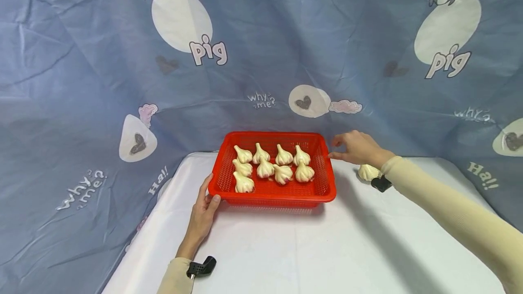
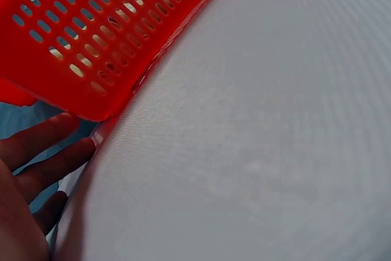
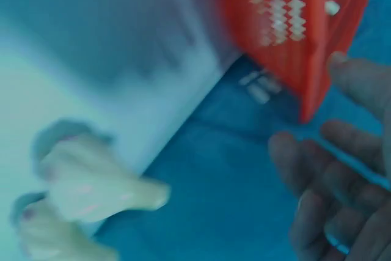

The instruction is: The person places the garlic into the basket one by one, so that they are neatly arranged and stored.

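A red plastic basket (image 1: 269, 198) with perforated walls holds several garlic bulbs (image 1: 283, 174) spread over its floor. My left hand (image 1: 203, 210) is at the near left corner, thumb by the front rim and fingers along the side. In the left wrist view those fingers (image 2: 46, 136) look fairly straight and spread beside the corner. My right hand (image 1: 356, 147) hovers beside the basket's far right rim, loosely bent, with thumb and fingers apart and nothing between them. In the right wrist view its fingertips stand close to the red rim (image 3: 314, 84).
Right of the basket, a garlic bulb (image 1: 368, 172) lies on the white tabletop (image 1: 269, 248), partly behind the right forearm. The right wrist view shows two bulbs (image 3: 91, 181) there, near the table edge. A blue printed cloth (image 1: 253, 58) hangs close behind the basket.
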The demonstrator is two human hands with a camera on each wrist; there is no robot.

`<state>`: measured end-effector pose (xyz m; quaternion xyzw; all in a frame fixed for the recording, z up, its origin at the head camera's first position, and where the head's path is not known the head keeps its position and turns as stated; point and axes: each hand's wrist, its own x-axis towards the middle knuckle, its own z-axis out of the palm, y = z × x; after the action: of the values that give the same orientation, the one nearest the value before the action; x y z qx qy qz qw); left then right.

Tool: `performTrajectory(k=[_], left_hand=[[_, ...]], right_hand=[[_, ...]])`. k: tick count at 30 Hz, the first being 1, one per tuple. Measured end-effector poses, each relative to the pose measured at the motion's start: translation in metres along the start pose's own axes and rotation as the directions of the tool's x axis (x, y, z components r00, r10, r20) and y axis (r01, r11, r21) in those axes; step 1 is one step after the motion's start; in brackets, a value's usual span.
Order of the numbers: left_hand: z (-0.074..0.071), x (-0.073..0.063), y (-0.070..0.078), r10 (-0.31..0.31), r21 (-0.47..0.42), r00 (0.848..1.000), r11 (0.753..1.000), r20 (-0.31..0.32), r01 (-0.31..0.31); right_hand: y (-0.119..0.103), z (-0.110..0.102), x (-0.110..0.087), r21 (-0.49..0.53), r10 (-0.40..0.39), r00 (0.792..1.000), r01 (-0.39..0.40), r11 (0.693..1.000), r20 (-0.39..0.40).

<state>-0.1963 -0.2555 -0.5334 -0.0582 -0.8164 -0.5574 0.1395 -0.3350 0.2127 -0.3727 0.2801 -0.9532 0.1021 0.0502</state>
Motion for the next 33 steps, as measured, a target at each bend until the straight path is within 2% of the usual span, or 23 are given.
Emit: performTrajectory(k=[4, 6, 11, 20, 25, 29, 33], left_hand=[[-0.001, 0.000, 0.000, -0.007, -0.010, 1.000, 1.000, 0.002, 0.007], [0.000, 0.000, 0.000, -0.012, -0.009, 1.000, 1.000, 0.000, 0.012], [-0.001, -0.002, 0.000, -0.019, 0.009, 1.000, 1.000, -0.015, 0.019], [0.001, -0.002, 0.001, -0.020, 0.073, 0.999, 0.997, -0.032, 0.022], [0.001, -0.003, 0.002, -0.015, 0.089, 0.999, 0.996, -0.034, 0.018], [0.001, -0.003, 0.002, 0.019, 0.075, 0.999, 0.997, -0.031, -0.016], [0.000, -0.002, 0.005, 0.034, 0.072, 0.999, 0.997, -0.029, -0.032]], right_hand=[[0.023, 0.000, -0.022, -0.042, 0.123, 0.992, -0.122, 0.992, 0.040], [0.033, 0.002, -0.032, -0.054, 0.155, 0.986, -0.152, 0.987, 0.054], [0.050, 0.007, -0.048, -0.070, 0.192, 0.978, -0.186, 0.980, 0.083], [0.065, 0.023, -0.070, -0.089, 0.262, 0.954, -0.251, 0.964, 0.146], [0.071, 0.037, -0.079, -0.099, 0.268, 0.958, -0.259, 0.961, 0.098], [0.072, 0.041, -0.084, -0.089, 0.255, 0.966, -0.250, 0.964, 0.053], [0.071, 0.044, -0.088, -0.076, 0.265, 0.964, -0.261, 0.962, 0.039]])
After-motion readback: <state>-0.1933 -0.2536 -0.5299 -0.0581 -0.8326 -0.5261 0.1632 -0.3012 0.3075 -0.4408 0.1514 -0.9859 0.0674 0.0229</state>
